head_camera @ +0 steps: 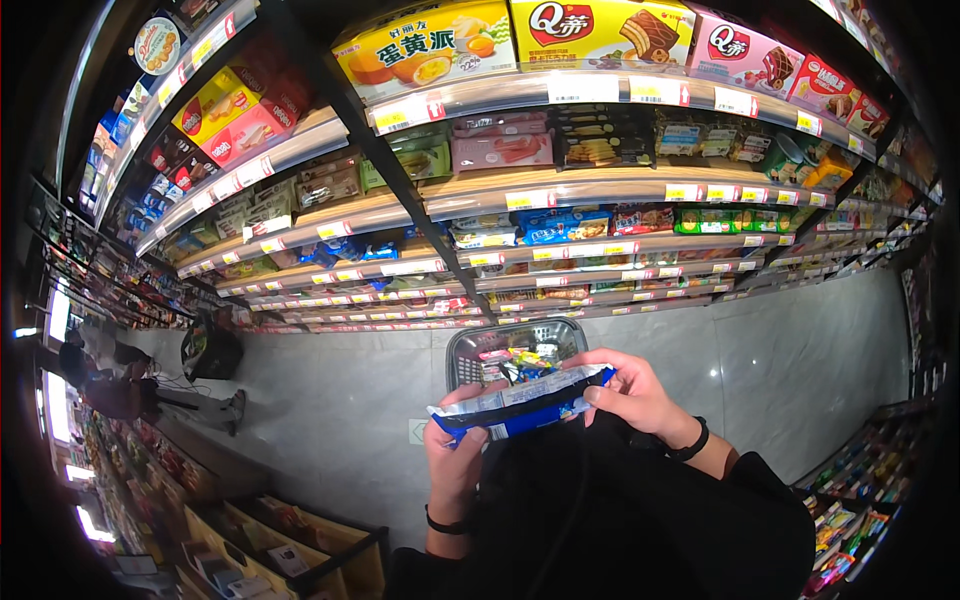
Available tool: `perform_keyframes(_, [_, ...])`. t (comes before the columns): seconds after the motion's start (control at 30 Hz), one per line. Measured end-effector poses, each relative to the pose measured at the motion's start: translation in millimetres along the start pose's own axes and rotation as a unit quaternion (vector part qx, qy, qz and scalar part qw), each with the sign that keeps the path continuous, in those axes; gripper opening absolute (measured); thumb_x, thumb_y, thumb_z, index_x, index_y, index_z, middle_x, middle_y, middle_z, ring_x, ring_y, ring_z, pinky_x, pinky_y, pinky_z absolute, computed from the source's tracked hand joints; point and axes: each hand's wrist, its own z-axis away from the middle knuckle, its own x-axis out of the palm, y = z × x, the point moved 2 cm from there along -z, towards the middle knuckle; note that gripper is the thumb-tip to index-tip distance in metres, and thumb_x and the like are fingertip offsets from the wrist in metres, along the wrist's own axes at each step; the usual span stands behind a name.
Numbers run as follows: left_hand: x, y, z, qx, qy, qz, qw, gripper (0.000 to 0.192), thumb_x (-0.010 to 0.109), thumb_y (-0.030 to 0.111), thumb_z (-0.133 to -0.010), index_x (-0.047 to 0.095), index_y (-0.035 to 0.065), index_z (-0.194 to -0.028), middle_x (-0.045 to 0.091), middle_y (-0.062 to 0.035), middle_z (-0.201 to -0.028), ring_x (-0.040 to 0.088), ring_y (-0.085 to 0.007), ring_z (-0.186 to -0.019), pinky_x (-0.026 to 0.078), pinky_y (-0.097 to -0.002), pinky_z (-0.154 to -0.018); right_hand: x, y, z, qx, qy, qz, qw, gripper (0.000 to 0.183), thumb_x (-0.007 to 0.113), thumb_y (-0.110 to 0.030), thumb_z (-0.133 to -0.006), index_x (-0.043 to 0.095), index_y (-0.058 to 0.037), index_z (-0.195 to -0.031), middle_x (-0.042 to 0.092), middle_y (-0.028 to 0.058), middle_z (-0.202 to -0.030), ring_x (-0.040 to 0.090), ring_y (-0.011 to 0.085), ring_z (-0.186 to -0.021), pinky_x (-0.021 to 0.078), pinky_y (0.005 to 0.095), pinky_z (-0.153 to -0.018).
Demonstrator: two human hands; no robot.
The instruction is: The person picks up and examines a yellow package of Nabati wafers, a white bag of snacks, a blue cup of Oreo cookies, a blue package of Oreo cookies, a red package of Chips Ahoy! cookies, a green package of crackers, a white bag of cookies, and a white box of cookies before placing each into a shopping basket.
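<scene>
A long blue and silver snack packet (521, 405) is held across my body, one end in each hand. My left hand (456, 435) grips its left end, the thumb lying on the near face. At the other end my right hand (626, 394) pinches the packet, thumb in front and fingers behind. Printed text and a barcode patch show on the wrapper. Beyond the packet a black plastic shopping basket (517, 330) stands on the floor, partly covered by my hands. Several small colourful packages (517, 361) lie inside it.
Snack shelves (622, 180) with price tags rise ahead, holding boxes and packets. A person (127, 382) is at the left, near a dark bin-like container (212, 349). Wooden display bins (300, 536) stand at lower left, and more packaged goods (840, 532) at lower right. Grey tile floor (787, 360) extends right.
</scene>
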Motion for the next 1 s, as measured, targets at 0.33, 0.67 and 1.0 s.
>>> perform_keyframes(0.33, [1.9, 3.6, 2.7, -0.007, -0.012, 0.009, 1.000, 0.050, 0.063, 0.005, -0.082, 0.042, -0.0069, -0.125, 0.051, -0.0308, -0.127, 0.054, -0.0330, -0.118, 0.038, -0.0435, -0.104, -0.8, 3.7, 5.5, -0.016, -0.006, 0.035, 0.999, 0.035, 0.057, -0.003, -0.091, 0.049, 0.0009, -0.125, 0.057, 0.0136, -0.124, 0.068, 0.0160, -0.082, 0.0564, 0.0241, -0.064])
perform_keyframes(0.67, [2.8, 3.8, 4.0, -0.013, -0.012, 0.000, 1.000, 0.049, 0.063, 0.006, -0.082, 0.043, -0.0070, -0.124, 0.052, -0.0311, -0.126, 0.053, -0.0336, -0.118, 0.039, -0.0437, -0.103, 2.7, -1.9, 8.6, -0.018, 0.008, 0.009, 1.000, 0.037, 0.059, -0.002, -0.090, 0.049, 0.0018, -0.126, 0.057, 0.0143, -0.123, 0.067, 0.0157, -0.084, 0.0558, 0.0232, -0.064])
perform_keyframes(1.0, [42.5, 52.7, 11.5, 0.030, 0.021, -0.051, 0.998, 0.057, 0.071, 0.023, -0.075, 0.045, -0.0067, -0.117, 0.058, -0.0342, -0.109, 0.061, -0.0387, -0.102, 0.049, -0.0453, -0.091, 22.4, -59.5, 13.9, -0.177, -0.039, 0.108, 0.978, 0.050, 0.075, -0.001, -0.077, 0.052, 0.0062, -0.121, 0.064, 0.0191, -0.114, 0.063, 0.0203, -0.104, 0.0477, 0.0320, -0.093])
